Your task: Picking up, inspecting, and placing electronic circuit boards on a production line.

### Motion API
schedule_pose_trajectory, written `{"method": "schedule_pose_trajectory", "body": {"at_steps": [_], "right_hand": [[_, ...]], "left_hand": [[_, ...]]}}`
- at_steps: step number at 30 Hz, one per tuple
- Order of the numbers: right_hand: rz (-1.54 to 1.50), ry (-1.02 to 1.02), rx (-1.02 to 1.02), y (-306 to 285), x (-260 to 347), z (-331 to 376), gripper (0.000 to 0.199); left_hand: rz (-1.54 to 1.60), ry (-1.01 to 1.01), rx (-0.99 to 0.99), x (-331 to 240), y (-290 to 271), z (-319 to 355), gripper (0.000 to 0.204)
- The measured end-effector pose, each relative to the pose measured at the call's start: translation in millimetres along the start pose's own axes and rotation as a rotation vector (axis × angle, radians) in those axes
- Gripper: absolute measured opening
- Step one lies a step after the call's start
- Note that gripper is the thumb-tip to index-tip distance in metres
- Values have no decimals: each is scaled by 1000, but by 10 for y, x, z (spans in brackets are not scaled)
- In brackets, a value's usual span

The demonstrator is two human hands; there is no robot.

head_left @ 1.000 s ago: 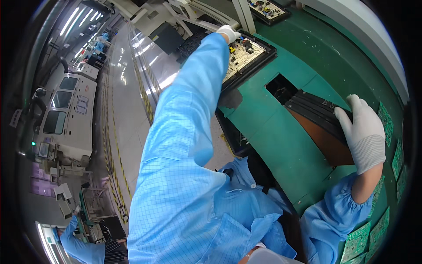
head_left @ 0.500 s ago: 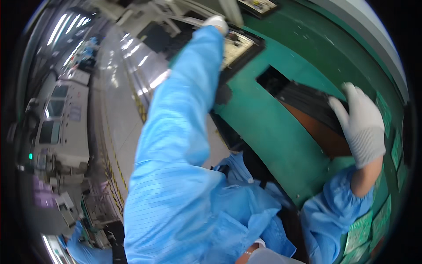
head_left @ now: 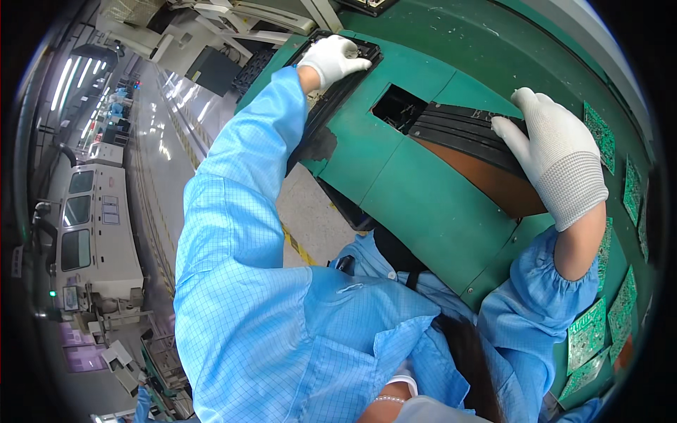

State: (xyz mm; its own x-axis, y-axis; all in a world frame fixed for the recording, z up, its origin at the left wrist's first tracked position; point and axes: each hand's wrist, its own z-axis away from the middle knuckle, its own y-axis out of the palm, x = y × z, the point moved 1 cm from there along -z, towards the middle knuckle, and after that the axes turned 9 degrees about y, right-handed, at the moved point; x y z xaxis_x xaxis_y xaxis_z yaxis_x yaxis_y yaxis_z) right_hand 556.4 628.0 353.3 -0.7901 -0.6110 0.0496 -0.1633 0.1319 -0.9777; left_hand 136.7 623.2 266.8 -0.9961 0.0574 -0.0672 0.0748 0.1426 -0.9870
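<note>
Under the left hand (head_left: 331, 56), far out at full arm's reach, lies a black tray (head_left: 345, 81) at the edge of the green bench (head_left: 423, 204); the gloved fingers curl over its far rim, gripping it. Beneath the right hand (head_left: 557, 158) sits a stack of black trays (head_left: 458, 130) on a brown slab, palm and fingers spread flat on top, grasping nothing. With the reach so long, I judge the tray could tip off the bench edge. Green circuit boards (head_left: 589, 331) lie beside the right forearm.

Green workbench (head_left: 416, 204), black trays (head_left: 465, 127), green circuit boards (head_left: 589, 335) along its right edge
</note>
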Motion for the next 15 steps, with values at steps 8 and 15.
{"method": "schedule_pose_trajectory", "body": {"at_steps": [8,15], "right_hand": [[-45,-12,-24,-48,16,49,39],[-60,-28,-34,-54,20,48,38]], "left_hand": [[-189,28,67,34,134,-118,65],[276,-170,-189,794,-184,-265,40]]}}
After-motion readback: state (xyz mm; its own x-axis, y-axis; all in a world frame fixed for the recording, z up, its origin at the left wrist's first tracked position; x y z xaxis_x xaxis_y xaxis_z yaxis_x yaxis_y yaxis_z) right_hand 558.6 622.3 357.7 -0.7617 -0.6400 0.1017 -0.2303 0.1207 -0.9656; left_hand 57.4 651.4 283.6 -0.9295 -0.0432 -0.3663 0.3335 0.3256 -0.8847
